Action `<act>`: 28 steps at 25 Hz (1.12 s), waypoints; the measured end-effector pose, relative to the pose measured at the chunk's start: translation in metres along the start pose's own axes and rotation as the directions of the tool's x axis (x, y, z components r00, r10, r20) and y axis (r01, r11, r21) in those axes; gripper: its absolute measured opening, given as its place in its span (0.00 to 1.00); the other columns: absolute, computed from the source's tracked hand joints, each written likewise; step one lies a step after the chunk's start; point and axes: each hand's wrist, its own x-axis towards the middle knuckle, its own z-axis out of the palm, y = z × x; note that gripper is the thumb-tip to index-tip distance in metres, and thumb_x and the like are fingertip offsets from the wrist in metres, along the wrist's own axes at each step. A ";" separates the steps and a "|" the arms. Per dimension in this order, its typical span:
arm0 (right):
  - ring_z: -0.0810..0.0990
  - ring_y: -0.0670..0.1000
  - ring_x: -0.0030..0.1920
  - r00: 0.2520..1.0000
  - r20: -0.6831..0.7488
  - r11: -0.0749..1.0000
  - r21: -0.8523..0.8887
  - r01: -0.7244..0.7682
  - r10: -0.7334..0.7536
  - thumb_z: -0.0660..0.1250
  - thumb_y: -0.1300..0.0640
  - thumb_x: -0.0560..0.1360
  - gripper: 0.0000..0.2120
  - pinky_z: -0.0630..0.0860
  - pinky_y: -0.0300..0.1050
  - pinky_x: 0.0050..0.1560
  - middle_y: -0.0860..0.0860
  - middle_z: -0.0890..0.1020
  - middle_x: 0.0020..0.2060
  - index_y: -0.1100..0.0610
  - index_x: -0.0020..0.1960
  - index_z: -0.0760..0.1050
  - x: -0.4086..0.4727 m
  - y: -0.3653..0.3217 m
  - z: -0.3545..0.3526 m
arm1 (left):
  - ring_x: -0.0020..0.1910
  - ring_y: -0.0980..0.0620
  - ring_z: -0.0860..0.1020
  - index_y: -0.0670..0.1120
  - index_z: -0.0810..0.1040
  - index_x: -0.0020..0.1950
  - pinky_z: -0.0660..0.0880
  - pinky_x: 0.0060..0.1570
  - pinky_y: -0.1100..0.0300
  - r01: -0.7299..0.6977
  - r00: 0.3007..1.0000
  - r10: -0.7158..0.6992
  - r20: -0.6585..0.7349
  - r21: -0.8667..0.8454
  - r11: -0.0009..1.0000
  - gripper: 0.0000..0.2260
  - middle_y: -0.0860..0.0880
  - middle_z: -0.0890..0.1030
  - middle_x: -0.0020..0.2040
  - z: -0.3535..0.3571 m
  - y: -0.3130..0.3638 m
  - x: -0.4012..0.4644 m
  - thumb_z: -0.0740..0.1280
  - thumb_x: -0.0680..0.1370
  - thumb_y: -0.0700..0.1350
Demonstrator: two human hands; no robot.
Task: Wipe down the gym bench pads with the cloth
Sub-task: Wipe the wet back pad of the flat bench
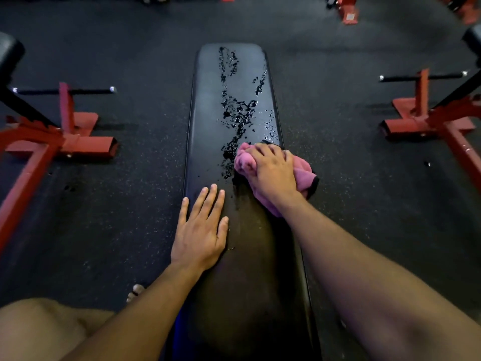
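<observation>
A long black bench pad (208,105) runs straight away from me down the middle of the view. Dark wet droplets (239,113) streak its far half. My right hand (272,171) presses a bunched pink cloth (304,175) with a black edge onto the pad's right side, at the near end of the wet streak. My left hand (201,229) lies flat and open on the pad's left side, closer to me, fingers spread. The near half of the pad looks dull and free of droplets.
Red steel bench frames stand on the dark speckled rubber floor at the left (65,136) and right (426,118). More red frame feet (348,11) sit at the far edge. My bare knee (39,329) and toes (135,291) show at lower left.
</observation>
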 end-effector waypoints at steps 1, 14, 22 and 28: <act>0.72 0.55 0.66 1.000 -0.014 1.000 0.007 -0.006 0.006 0.56 0.39 0.82 0.18 0.66 0.59 0.67 0.46 0.75 0.66 0.44 0.67 0.72 0.000 0.001 0.000 | 0.84 0.57 0.41 0.54 0.47 0.85 0.37 0.82 0.47 0.000 1.000 0.000 -0.009 -0.004 1.000 0.29 0.55 0.45 0.85 0.000 0.000 -0.001 0.43 0.84 0.59; 0.68 0.54 0.71 1.000 -0.014 1.000 0.008 -0.026 0.026 0.53 0.39 0.83 0.23 0.63 0.61 0.72 0.47 0.72 0.71 0.44 0.75 0.67 -0.071 -0.006 -0.001 | 0.84 0.55 0.45 0.52 0.51 0.86 0.41 0.83 0.44 -0.008 0.999 0.007 -0.049 -0.017 1.000 0.29 0.53 0.50 0.86 0.004 0.000 0.000 0.46 0.85 0.58; 0.72 0.54 0.64 0.989 -0.094 0.993 0.039 -0.115 0.118 0.55 0.40 0.83 0.21 0.69 0.55 0.63 0.48 0.75 0.67 0.45 0.73 0.71 -0.028 0.004 0.001 | 0.84 0.54 0.49 0.52 0.55 0.85 0.44 0.83 0.43 0.007 0.997 -0.011 -0.078 -0.052 0.999 0.29 0.52 0.54 0.85 0.007 -0.001 0.000 0.48 0.84 0.58; 0.70 0.53 0.70 0.992 -0.014 0.989 0.082 -0.124 0.126 0.55 0.38 0.81 0.25 0.70 0.57 0.67 0.47 0.74 0.72 0.47 0.74 0.72 -0.155 -0.007 -0.005 | 0.84 0.53 0.50 0.51 0.55 0.85 0.47 0.82 0.41 -0.003 0.996 0.000 -0.090 -0.027 1.000 0.28 0.51 0.54 0.85 0.010 -0.003 -0.001 0.50 0.85 0.57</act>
